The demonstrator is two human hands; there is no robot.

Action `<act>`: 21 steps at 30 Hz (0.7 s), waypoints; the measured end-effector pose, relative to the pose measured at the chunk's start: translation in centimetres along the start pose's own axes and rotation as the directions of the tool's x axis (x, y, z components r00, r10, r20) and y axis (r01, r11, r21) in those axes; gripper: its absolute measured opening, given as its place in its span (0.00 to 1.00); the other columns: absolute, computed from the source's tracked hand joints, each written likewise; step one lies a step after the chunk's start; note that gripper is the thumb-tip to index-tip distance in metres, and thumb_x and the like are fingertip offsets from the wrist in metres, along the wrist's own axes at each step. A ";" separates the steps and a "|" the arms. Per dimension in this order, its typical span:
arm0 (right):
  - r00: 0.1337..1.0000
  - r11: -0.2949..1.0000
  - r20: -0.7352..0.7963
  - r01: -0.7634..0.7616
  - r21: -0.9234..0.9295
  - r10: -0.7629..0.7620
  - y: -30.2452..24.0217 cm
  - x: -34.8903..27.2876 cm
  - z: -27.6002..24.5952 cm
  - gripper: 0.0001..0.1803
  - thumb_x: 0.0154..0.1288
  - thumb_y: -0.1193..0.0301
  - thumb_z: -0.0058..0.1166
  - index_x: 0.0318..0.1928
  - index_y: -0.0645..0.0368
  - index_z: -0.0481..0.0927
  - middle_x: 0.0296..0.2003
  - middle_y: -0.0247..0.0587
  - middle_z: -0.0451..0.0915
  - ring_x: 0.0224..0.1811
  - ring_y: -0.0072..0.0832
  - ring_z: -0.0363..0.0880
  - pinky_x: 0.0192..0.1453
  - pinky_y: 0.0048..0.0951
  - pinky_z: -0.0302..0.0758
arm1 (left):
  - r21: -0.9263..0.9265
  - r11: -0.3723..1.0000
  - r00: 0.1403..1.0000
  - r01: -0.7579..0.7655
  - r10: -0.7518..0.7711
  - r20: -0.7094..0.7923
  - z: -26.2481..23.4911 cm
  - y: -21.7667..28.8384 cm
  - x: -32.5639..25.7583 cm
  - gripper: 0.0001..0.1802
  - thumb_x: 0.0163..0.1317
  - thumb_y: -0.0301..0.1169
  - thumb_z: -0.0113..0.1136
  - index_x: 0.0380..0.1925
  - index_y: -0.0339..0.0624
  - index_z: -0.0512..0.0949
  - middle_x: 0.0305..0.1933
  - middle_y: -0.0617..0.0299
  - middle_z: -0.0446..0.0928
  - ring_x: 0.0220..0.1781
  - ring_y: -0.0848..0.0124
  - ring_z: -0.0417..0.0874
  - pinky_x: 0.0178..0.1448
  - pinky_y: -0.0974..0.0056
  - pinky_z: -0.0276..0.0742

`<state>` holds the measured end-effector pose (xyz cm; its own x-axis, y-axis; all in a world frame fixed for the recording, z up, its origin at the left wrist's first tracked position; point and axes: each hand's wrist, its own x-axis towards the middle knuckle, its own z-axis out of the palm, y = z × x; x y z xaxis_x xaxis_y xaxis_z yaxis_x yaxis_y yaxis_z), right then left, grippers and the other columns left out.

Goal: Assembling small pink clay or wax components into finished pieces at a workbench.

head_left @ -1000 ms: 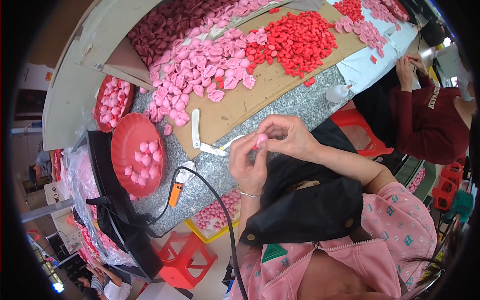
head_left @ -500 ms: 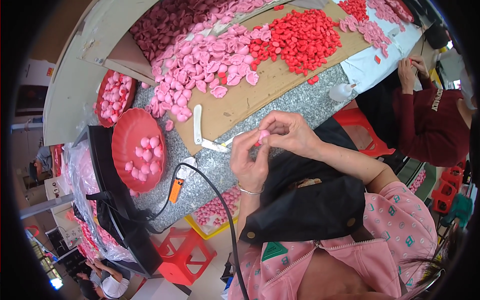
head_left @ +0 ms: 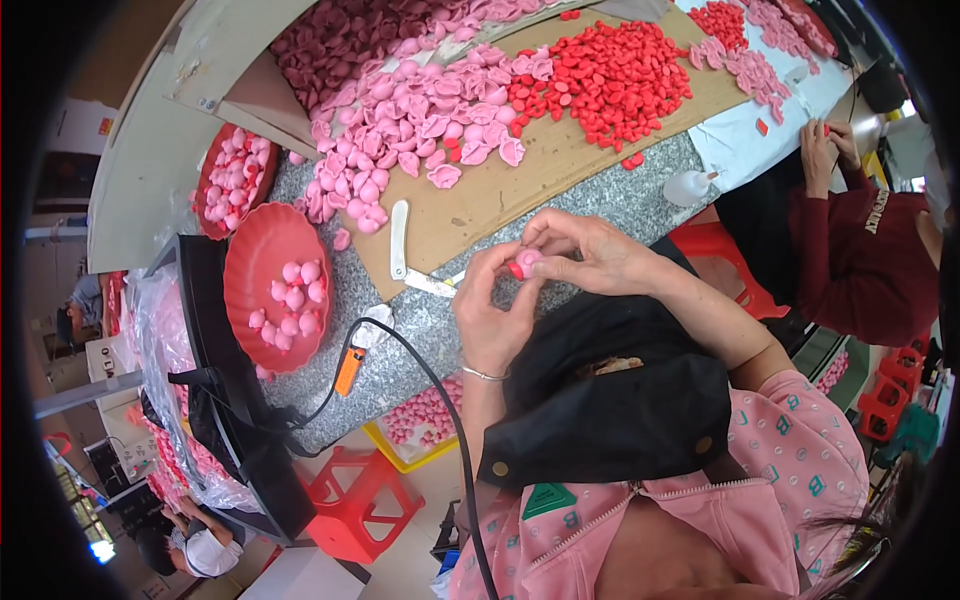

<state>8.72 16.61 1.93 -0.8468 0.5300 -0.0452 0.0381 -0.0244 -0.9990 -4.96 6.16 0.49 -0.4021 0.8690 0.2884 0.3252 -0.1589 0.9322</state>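
Between my two hands, above the table's near edge, is a small pink rounded plastic piece [head_left: 531,258] with a red part [head_left: 516,270] at its left side. My left hand [head_left: 492,312] pinches it at the red part with thumb and fingertips. My right hand [head_left: 592,252] grips the pink side, its thumb lying along the piece. On the table left of my fingers lies an unfolded folding knife [head_left: 398,240] with a white handle; its blade points toward my left hand. Farther back, pink shell-like pieces [head_left: 410,115] and red oval pieces [head_left: 610,85] form heaps on cardboard [head_left: 475,205].
A red scalloped bowl [head_left: 240,290] with several pink pieces stands at left, another filled bowl [head_left: 207,215] behind it. A black cable [head_left: 420,360] curves past an orange-handled tool [head_left: 350,370]. A white squeeze bottle [head_left: 686,187] stands at right. A co-worker's hands [head_left: 826,150] work at far right.
The piece has turned in my fingers, so more of its pink face and the red part show. My left hand has shifted slightly left. The whole view has tilted a little.
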 end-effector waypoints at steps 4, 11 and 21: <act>1.000 0.995 -0.021 0.000 -0.102 -0.002 -1.2 -0.1 -0.3 0.19 0.62 0.66 0.58 0.47 0.63 0.69 0.41 0.48 0.78 0.43 0.35 0.83 0.44 0.32 0.79 | -0.042 0.999 1.000 0.011 -0.010 0.025 -0.3 0.1 -0.1 0.23 0.52 0.15 0.64 0.49 0.31 0.72 0.46 0.56 0.74 0.47 0.69 0.78 0.51 0.66 0.76; 1.000 0.989 0.001 0.026 -0.144 -0.026 -1.5 -0.5 -1.9 0.21 0.64 0.67 0.55 0.53 0.65 0.69 0.46 0.49 0.76 0.39 0.31 0.83 0.40 0.29 0.80 | -0.301 0.953 0.995 0.026 -0.054 -0.087 1.1 -0.4 -0.5 0.22 0.52 0.13 0.60 0.49 0.30 0.72 0.49 0.54 0.71 0.49 0.67 0.77 0.54 0.65 0.74; 0.981 0.952 -0.127 0.104 -0.287 -0.145 -1.9 -1.1 -2.5 0.16 0.58 0.69 0.61 0.47 0.60 0.77 0.37 0.35 0.77 0.34 0.19 0.74 0.33 0.21 0.73 | -0.592 0.797 0.976 0.119 -0.204 -0.079 1.5 0.4 0.2 0.20 0.53 0.12 0.58 0.47 0.32 0.71 0.48 0.52 0.74 0.49 0.66 0.77 0.55 0.63 0.74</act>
<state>10.90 18.25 3.89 -0.7689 0.6314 0.1009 0.1006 0.2753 -0.9561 -3.63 7.00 0.57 -0.5264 0.8433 0.1080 -0.2950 -0.3003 0.9071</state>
